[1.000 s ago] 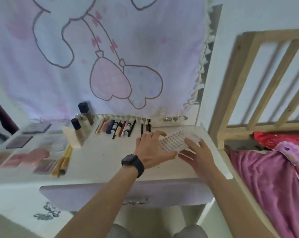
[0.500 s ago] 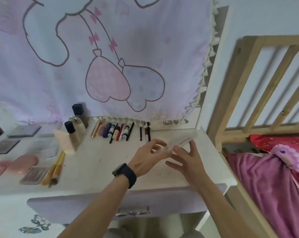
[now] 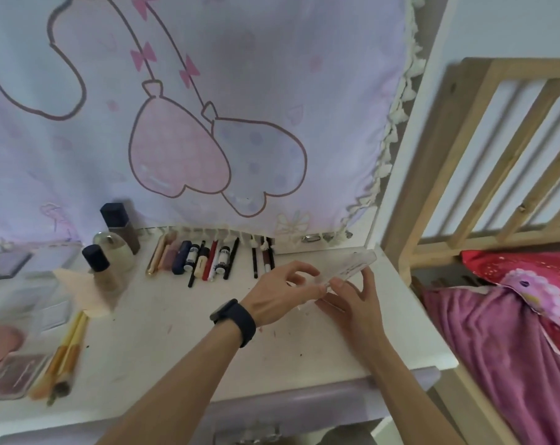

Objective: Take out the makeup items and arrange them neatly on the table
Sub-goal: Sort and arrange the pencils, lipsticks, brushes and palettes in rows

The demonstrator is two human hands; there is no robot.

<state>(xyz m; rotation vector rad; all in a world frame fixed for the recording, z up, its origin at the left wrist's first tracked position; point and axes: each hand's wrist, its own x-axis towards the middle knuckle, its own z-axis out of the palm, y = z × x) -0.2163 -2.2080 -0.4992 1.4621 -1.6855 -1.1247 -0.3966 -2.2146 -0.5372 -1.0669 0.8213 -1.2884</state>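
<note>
A flat clear plastic case [image 3: 352, 268] is held on edge, tilted, just above the white table [image 3: 163, 342] near its right end. My left hand [image 3: 281, 297], with a dark watch on the wrist, pinches its near end. My right hand [image 3: 352, 300] grips the same case from below with thumb and fingers. A row of pens, pencils and tubes [image 3: 208, 258] lies along the back. Bottles [image 3: 111, 252] stand to its left. Brushes [image 3: 63, 351] and palettes [image 3: 12, 374] lie at the left.
A pink cartoon curtain [image 3: 191, 123] hangs behind the table. A wooden bed rail [image 3: 465, 155] and pink bedding [image 3: 513, 348] are close on the right. A purple drawer front [image 3: 272, 409] sits under the table edge.
The case lay flat on the table under both hands; now it is lifted and turned on edge between them. The camera has moved closer and tilted left.
</note>
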